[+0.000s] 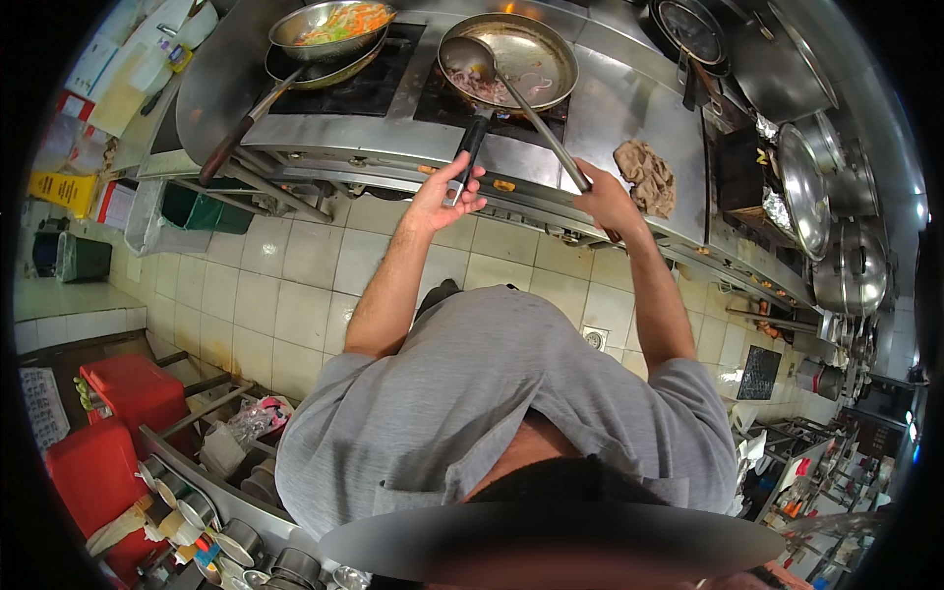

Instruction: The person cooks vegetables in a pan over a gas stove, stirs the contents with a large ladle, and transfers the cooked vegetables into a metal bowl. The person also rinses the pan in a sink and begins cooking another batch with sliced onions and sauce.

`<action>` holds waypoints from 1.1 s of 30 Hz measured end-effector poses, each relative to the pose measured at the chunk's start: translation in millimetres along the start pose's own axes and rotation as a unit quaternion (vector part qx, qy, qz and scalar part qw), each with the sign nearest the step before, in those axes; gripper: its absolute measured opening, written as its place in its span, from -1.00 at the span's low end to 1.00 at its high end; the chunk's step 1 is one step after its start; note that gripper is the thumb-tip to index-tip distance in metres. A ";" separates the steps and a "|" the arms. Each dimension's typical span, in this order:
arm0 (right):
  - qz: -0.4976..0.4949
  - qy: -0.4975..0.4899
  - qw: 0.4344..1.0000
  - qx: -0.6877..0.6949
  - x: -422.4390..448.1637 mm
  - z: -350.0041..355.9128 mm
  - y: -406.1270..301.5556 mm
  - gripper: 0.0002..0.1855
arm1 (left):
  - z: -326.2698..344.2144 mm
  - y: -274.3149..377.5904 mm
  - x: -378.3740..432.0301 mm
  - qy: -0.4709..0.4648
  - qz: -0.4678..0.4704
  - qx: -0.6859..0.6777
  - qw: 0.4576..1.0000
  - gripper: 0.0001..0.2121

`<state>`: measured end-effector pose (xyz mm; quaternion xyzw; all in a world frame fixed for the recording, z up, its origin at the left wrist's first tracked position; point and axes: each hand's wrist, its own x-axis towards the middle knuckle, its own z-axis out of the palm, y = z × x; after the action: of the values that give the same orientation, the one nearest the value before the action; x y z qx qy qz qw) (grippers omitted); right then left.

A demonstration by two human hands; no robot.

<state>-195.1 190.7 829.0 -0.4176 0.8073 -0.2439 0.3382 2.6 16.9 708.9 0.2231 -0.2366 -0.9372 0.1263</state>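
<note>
My left hand (448,195) is at the end of the black handle of a steel frying pan (542,55), its thumb against the handle and its fingers partly spread. My right hand (611,198) grips the long handle of a metal ladle (467,59). The ladle's bowl rests inside the pan, over sliced reddish onion or meat (483,87); which of these it is, I cannot tell. The pan sits on a stove burner. To its left, a metal bowl of shredded vegetables (343,23) stands on a dark wok (324,74) with a long wooden handle.
A crumpled brown cloth (645,178) lies on the steel stovetop to the right. Beyond it stand large pots and a steel lid (804,192). Bins (206,209) are under the left end of the range. Behind me are red containers (133,398) and stacked metal pots (240,542).
</note>
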 end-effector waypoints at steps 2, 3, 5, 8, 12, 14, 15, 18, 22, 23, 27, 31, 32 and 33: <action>-0.009 0.015 0.998 -0.067 -25.2 -8.0 -6.6 -0.38 | 3.7 6.5 2.0 0.025 -0.023 0.060 0.998 -0.80; -0.006 0.016 0.998 -0.066 -34.3 -9.1 -5.6 -0.38 | 6.8 8.7 1.9 0.023 -0.026 0.060 0.998 -0.80; 0.038 -0.002 0.999 0.017 -44.3 -10.5 -3.0 -0.30 | 7.9 11.7 2.3 0.047 -0.021 0.125 0.991 -0.84; 0.063 -0.015 0.998 -0.004 -22.1 -14.1 22.6 -0.31 | 18.9 -11.8 2.8 0.034 0.010 0.144 0.989 -0.88; -0.033 0.138 0.975 -0.172 1.2 -4.2 56.1 -0.34 | 65.2 -35.3 -24.1 0.035 -0.018 0.214 0.976 -0.90; -0.015 0.155 0.971 -0.182 3.3 4.6 56.0 -0.32 | 43.9 -30.9 -7.9 0.051 0.009 0.183 0.982 -0.89; 0.003 0.179 0.965 -0.193 6.2 7.8 56.6 -0.30 | 31.2 -29.5 -0.9 0.060 0.039 0.155 0.985 -0.89; 0.076 0.148 0.965 -0.202 26.4 25.9 53.0 -0.30 | 26.1 -18.8 2.3 0.022 0.019 0.197 0.980 -0.89; 0.062 0.046 0.995 -0.061 19.3 23.3 16.0 -0.30 | 26.8 -15.0 -3.5 0.039 0.012 0.244 0.969 -0.87; 0.082 -0.021 0.996 0.035 13.6 16.6 5.7 -0.30 | 25.0 -13.1 -3.9 0.053 0.012 0.269 0.962 -0.85; -0.067 0.180 0.974 -0.124 33.6 29.7 46.1 -0.31 | 22.7 -11.7 -7.6 0.050 0.030 0.288 0.956 -0.72; 0.028 0.111 0.992 0.049 38.2 45.3 23.4 -0.31 | -7.4 -17.9 -6.0 -0.041 0.059 0.122 0.990 -0.49; 0.047 0.076 0.994 0.059 26.1 42.4 7.2 -0.31 | -11.7 -18.4 -8.4 -0.027 0.071 0.106 0.991 -0.49; 0.048 0.077 0.994 0.060 15.7 39.4 5.8 -0.31 | -16.4 -19.8 -11.3 -0.015 0.081 0.090 0.993 -0.49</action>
<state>-175.1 176.2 794.0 -0.3374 0.8338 -0.3068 0.3112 17.6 31.4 690.1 0.1999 -0.3387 -0.9021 0.1779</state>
